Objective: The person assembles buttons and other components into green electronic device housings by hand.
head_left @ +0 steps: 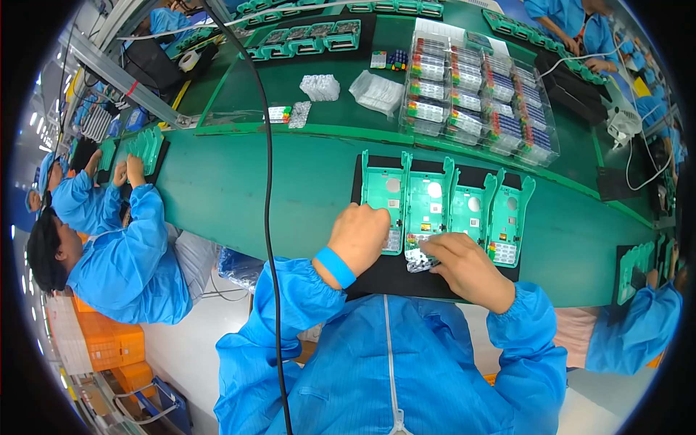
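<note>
**Silver piece held at the near end of the second shell**

Green shells (471,217) are laid side by side on a black mat (384,284), four in number, with their long axes pointing away from the body. By the right hand (471,270), a silver piece (419,262) is pinched between thumb and fingers. It is placed at the near end of the second shell from the left, partly over its edge; whether it is fully seated cannot be told. The left hand (360,230) is kept apart from the right, over the first shell; its fingers are curled, and whether anything is gripped is hidden. From the left hand, the piece lies to the right and slightly toward the body, so the right hand is clearly the nearer one.

Beyond the shells, a clear tray (435,131) is set on the bench (217,185). It is filled with stacked keypads (465,76), arranged in columns, with white keys and red, yellow and green ends; darker blue parts are seen toward its right. To its left, a white bag (377,93) is placed; its contents cannot be made out.
</note>
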The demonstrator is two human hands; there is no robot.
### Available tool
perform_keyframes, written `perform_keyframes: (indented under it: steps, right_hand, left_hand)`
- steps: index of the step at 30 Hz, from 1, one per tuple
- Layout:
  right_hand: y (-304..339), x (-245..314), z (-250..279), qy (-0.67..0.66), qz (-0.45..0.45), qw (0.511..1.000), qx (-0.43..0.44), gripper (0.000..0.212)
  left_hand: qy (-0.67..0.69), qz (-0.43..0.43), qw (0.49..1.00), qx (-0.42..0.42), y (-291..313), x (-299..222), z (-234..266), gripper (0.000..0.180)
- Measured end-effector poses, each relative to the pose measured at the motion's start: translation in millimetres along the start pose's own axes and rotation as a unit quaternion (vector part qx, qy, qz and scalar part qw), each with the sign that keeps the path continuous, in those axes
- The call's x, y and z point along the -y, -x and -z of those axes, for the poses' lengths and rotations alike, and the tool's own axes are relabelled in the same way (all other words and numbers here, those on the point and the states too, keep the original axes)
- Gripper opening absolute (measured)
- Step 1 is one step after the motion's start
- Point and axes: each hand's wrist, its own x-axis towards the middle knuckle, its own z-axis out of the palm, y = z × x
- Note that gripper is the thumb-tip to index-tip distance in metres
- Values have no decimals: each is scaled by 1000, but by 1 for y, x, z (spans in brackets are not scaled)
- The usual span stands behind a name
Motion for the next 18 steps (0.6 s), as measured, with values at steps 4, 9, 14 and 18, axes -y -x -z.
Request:
perform_keyframes:
  steps: [4, 9, 14, 18]
  right_hand:
    - [10, -1, 31, -81, -101, 989, -72, 55]
    - [33, -14, 39, -9, -139, 990, -23, 49]
    - [43, -11, 35, 1, -123, 991, -59, 52]
    - [61, -19, 58, 9, -187, 977, -106, 52]
  left_hand:
    - [35, -4, 999, 6, -4, 5, 1, 4]
    - [53, 10, 998, -24, -1, -12, -4, 5]
    - [123, -106, 985, -60, -19, -53, -36, 6]
    - [205, -117, 961, -144, -26, -79, -35, 15]
